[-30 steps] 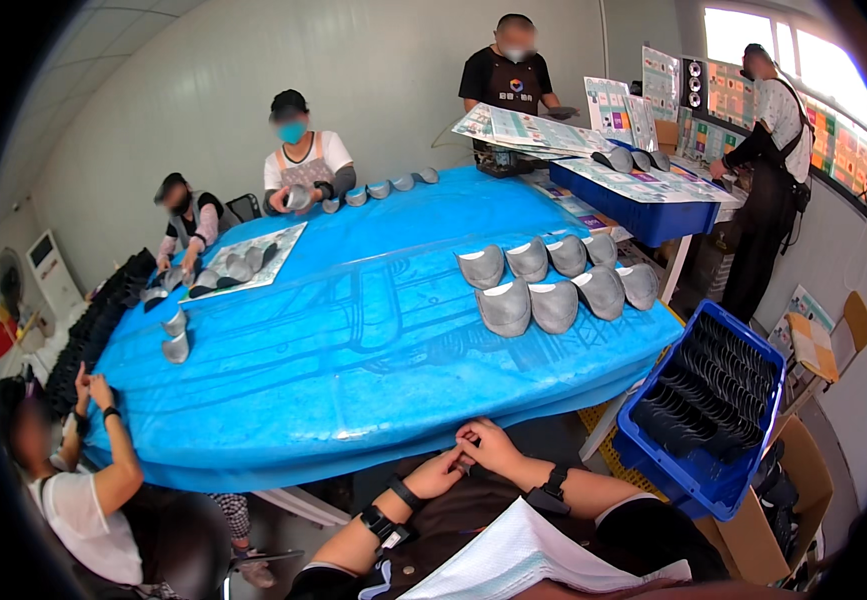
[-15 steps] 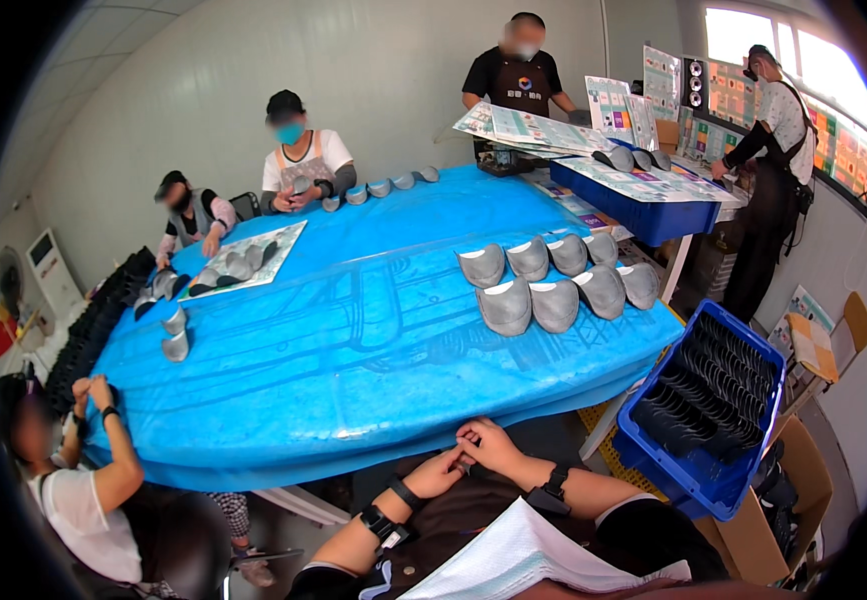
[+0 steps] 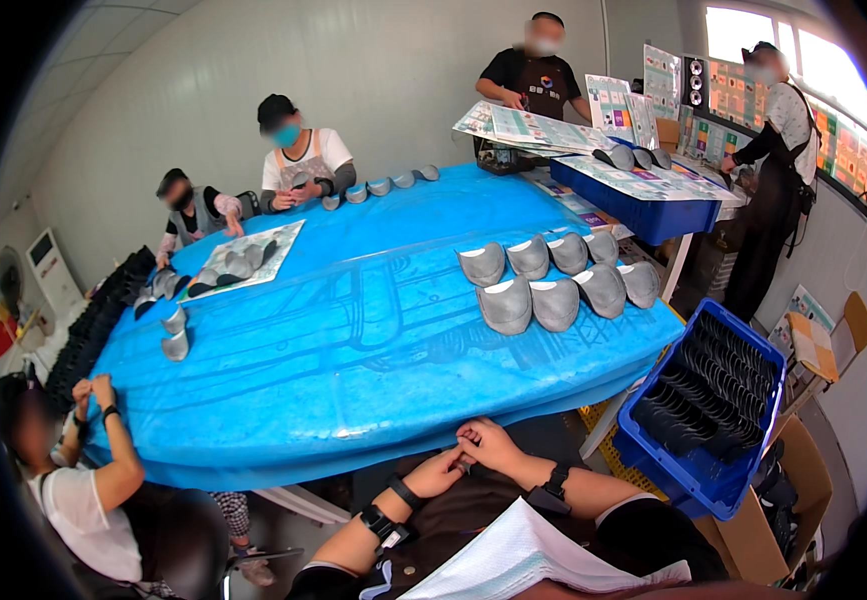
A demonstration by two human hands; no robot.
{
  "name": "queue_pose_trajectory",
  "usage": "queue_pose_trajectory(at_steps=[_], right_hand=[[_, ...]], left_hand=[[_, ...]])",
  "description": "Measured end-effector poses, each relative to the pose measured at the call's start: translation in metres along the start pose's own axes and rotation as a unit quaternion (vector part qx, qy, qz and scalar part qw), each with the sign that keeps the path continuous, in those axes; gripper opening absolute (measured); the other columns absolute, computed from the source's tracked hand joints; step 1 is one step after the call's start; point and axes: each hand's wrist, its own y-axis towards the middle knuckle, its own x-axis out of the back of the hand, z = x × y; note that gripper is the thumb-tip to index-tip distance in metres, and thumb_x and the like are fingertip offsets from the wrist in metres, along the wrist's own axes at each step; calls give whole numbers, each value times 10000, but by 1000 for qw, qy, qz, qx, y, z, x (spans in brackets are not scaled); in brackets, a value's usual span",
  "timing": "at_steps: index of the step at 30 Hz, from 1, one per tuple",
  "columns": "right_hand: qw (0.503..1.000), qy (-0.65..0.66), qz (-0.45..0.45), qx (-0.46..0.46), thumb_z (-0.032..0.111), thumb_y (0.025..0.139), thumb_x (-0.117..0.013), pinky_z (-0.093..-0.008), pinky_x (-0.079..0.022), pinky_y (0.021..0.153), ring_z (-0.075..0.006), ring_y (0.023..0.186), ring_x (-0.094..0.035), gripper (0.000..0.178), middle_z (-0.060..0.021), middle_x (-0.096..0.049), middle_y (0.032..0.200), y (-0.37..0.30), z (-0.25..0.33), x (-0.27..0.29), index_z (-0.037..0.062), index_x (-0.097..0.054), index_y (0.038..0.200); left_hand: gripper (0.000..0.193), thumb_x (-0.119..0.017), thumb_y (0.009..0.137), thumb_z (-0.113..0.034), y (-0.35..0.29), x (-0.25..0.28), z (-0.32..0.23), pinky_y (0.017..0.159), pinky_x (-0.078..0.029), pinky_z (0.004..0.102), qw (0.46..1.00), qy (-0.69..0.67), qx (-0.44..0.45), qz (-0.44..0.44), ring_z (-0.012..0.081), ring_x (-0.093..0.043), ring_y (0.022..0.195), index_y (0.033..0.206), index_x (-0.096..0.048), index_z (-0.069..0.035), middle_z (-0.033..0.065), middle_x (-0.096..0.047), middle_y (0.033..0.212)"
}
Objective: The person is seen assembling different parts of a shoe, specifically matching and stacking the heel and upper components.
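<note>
Just off the near edge of the blue-covered table point(image 3: 283, 395), my left hand point(image 3: 437, 473) and my right hand point(image 3: 490, 446) meet above my lap. Their curled fingertips press together. Whether anything small sits between them is hidden. Dark bands circle both wrists. Nearest on the tabletop are two rows of grey, cup-shaped fabric pieces point(image 3: 504, 306) with pale inner edges, apart from my hands.
At my right stands a blue crate point(image 3: 643, 470) packed with black curved pieces, beside a cardboard box point(image 3: 815, 470). Co-workers sit along the left and far sides; two stand at the back. A board point(image 3: 278, 245) bears more grey pieces. Another blue bin point(image 3: 643, 212) supports printed sheets.
My hands stay as they were. At the back, the standing person in the apron has shifted right and brought a hand over the sheets. The far-right person's head has turned.
</note>
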Motion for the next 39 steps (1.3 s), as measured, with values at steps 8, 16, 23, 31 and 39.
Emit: queue_pose_trajectory(at_steps=[8, 16, 23, 31, 39], right_hand=[[1000, 9, 3, 5, 160, 710, -605, -258, -425, 591, -152, 645, -508, 204, -90, -525, 744, 1, -1, 2, 13, -567, 847], [1000, 17, -4, 9, 136, 732, -588, -240, -418, 565, -124, 618, -494, 181, -75, -518, 740, 1, -4, 0, 4, -561, 853], [999, 47, 7, -19, 122, 750, -572, -227, -407, 520, -106, 571, -481, 163, -63, -504, 722, 1, 2, 1, -3, -546, 851], [997, -24, -35, 64, 101, 735, -553, -296, -429, 640, -207, 707, -539, 159, -123, -545, 795, 0, -3, -2, 11, -559, 866], [994, -74, -21, 72, 112, 729, -531, -350, -403, 731, -285, 836, -507, 167, -132, -557, 859, 1, 3, 2, 26, -565, 868]], left_hand=[[403, -380, 793, 14, 0, -1, -3, 819, -364, 259, 1000, -18, 22, 4, 135, -459, 921, 1190, -323, -22, 70, -487, 1019], [446, -417, 776, -14, 1, -1, -2, 741, -392, 252, 1000, -4, -8, -17, 150, -497, 848, 1209, -312, -32, 80, -516, 996], [558, -389, 764, 42, 1, 0, 1, 757, -397, 239, 1000, 7, 2, -19, 123, -476, 847, 1279, -202, -66, 71, -470, 1039], [608, -370, 742, 77, 1, 1, -9, 728, -419, 227, 992, -103, 5, -73, 119, -504, 787, 1291, -157, -71, 65, -452, 999], [509, -366, 772, 49, 1, 3, 3, 705, -439, 234, 972, -205, 38, -105, 117, -513, 745, 1259, -255, -51, 63, -459, 970]])
